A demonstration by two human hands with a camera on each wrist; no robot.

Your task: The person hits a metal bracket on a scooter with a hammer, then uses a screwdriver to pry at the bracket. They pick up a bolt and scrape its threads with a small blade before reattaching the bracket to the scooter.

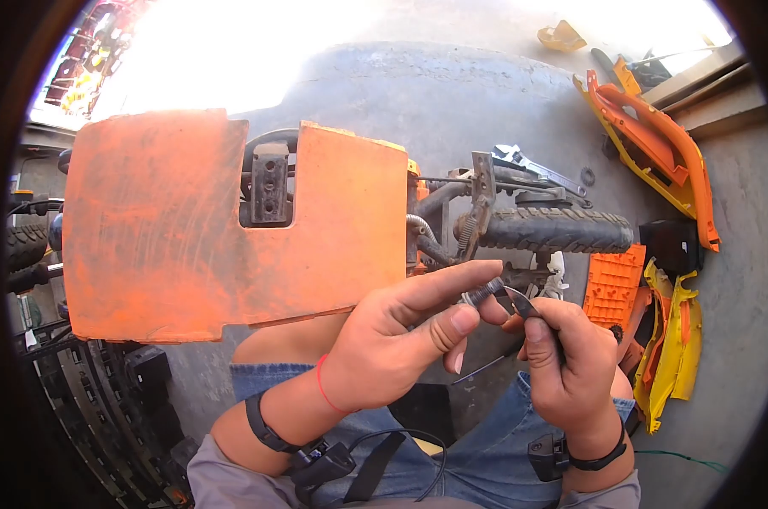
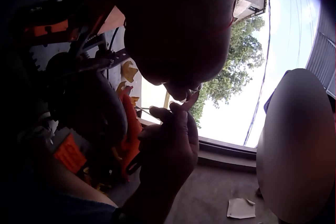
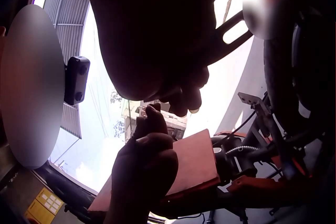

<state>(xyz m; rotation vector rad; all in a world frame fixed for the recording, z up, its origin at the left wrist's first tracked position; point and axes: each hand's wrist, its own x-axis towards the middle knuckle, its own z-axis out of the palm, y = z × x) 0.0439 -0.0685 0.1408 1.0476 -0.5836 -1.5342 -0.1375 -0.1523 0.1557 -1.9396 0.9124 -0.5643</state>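
In the head view my left hand (image 1: 392,339) pinches a dark threaded bolt (image 1: 486,292) between thumb and fingers. Close at its right, my right hand (image 1: 571,365) grips a small tool with a curved metal tip (image 1: 521,301), the tip at the bolt's end. Whether they touch, I cannot tell. From the left wrist, my left hand (image 2: 178,29) is a dark shape above my right hand (image 2: 170,142). The right wrist view has my right hand (image 3: 152,40) above my left hand (image 3: 144,169), with a slotted dark tool part (image 3: 214,50) jutting out.
A scuffed orange panel (image 1: 163,246) covers part of a vehicle at the left, beside a knobby tyre (image 1: 562,230). Behind the tyre lies an adjustable wrench (image 1: 545,170). Orange fairings (image 1: 698,178) and yellow plastic parts (image 1: 683,339) lie on the floor at the right.
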